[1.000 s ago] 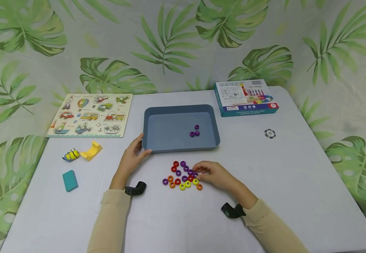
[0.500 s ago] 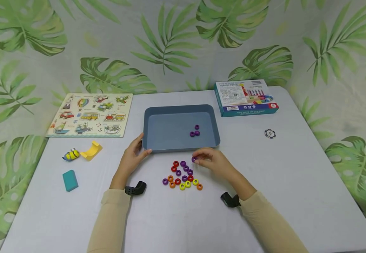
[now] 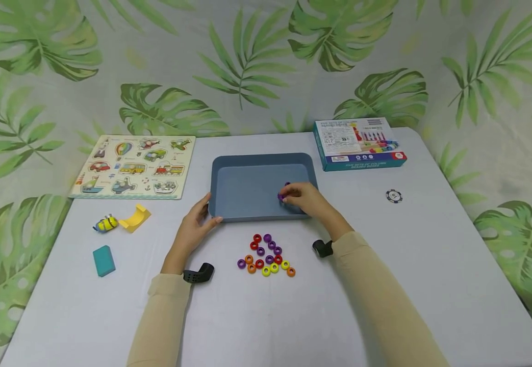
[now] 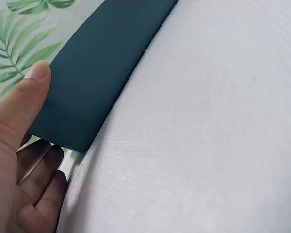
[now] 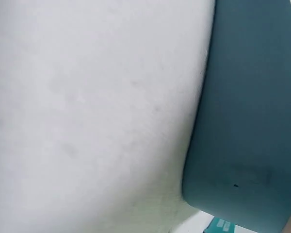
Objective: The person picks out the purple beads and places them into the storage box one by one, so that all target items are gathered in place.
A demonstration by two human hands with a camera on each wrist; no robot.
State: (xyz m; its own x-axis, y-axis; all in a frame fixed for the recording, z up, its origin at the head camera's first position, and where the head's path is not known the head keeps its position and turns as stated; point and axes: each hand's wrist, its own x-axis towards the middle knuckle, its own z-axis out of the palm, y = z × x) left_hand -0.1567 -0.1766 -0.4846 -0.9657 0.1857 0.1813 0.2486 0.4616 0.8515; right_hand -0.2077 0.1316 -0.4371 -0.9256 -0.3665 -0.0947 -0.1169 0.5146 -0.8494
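Note:
My left hand (image 3: 193, 229) grips the near left corner of the blue-grey tray (image 3: 247, 186). In the left wrist view, its thumb (image 4: 39, 73) lies against the tray wall (image 4: 92, 82) and the other fingers curl at the corner. Over the tray's right part, my right hand (image 3: 309, 199) pinches a purple bead (image 3: 281, 198) between thumb and fingers. Other purple beads in the tray are mostly hidden behind these fingers. Below the tray on the tabletop lie several loose ring-shaped beads: purple (image 3: 260, 251), red (image 3: 259, 263), orange (image 3: 251, 268) and yellow (image 3: 274, 267).
Behind on the left lies a picture puzzle board (image 3: 132, 168). A toy bee (image 3: 106, 224), a yellow curved block (image 3: 134, 219) and a teal block (image 3: 104, 261) sit left of my left hand. At right are a game box (image 3: 359, 145) and a poker chip (image 3: 394, 196).
My right hand has picked a purple bead from the loose group and carried it up and away over the tray. The left hand keeps its hold on the tray corner.

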